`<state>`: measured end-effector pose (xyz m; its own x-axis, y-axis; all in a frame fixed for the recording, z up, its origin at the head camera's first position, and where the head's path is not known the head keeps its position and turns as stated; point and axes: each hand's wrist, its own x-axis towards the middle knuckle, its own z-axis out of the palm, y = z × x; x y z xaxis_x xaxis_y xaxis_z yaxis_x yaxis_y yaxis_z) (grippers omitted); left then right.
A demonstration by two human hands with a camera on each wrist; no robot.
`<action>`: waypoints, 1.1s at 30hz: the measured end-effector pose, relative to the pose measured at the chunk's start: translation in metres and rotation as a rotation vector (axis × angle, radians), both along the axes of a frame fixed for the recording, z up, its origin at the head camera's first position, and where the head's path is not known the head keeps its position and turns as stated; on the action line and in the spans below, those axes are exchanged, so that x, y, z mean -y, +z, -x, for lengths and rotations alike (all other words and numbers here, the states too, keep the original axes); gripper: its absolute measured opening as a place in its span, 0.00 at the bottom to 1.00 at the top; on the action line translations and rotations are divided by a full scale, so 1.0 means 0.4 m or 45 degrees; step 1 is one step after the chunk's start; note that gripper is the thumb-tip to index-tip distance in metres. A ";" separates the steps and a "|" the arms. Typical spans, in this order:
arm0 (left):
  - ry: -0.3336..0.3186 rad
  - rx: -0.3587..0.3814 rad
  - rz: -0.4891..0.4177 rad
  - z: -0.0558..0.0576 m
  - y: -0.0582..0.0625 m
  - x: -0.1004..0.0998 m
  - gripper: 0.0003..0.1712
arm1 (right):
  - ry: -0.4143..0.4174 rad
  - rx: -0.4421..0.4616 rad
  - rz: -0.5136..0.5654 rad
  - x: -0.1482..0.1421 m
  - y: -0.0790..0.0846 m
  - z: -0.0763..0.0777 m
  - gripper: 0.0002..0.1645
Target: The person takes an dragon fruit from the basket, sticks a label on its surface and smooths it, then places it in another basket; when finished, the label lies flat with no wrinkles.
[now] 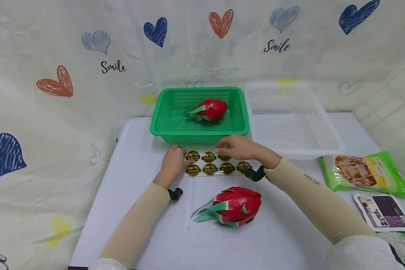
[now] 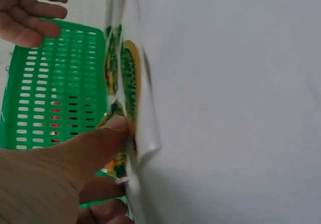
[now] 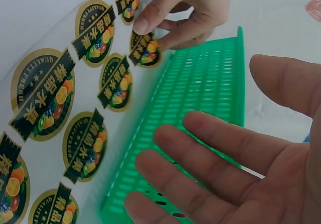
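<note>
The sticker sheet lies across the tabletop, just on the near side of the green basket, its long axis running left to right. The left grip pinches its left end, so most of its length extends rightward from that hold. The right grip, fingers spread, holds nothing and hovers by its far edge, toward the right

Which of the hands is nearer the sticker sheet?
Left. The left hand pinches the sticker sheet at its left end; the right hand is open near its far edge, apparently not touching it.
</note>
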<state>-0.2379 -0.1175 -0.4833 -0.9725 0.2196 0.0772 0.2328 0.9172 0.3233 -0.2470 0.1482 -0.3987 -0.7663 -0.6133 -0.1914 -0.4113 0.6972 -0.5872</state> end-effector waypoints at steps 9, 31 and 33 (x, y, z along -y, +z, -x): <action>0.061 0.056 -0.307 0.006 -0.023 0.026 0.23 | -0.017 0.057 0.005 0.007 0.001 0.007 0.27; 0.135 0.602 -1.184 -0.016 0.054 0.013 0.17 | -0.007 -0.238 0.134 0.122 -0.008 0.022 0.08; 0.107 0.609 -1.188 -0.020 0.058 0.014 0.18 | -0.020 -0.243 0.139 0.127 -0.011 0.023 0.05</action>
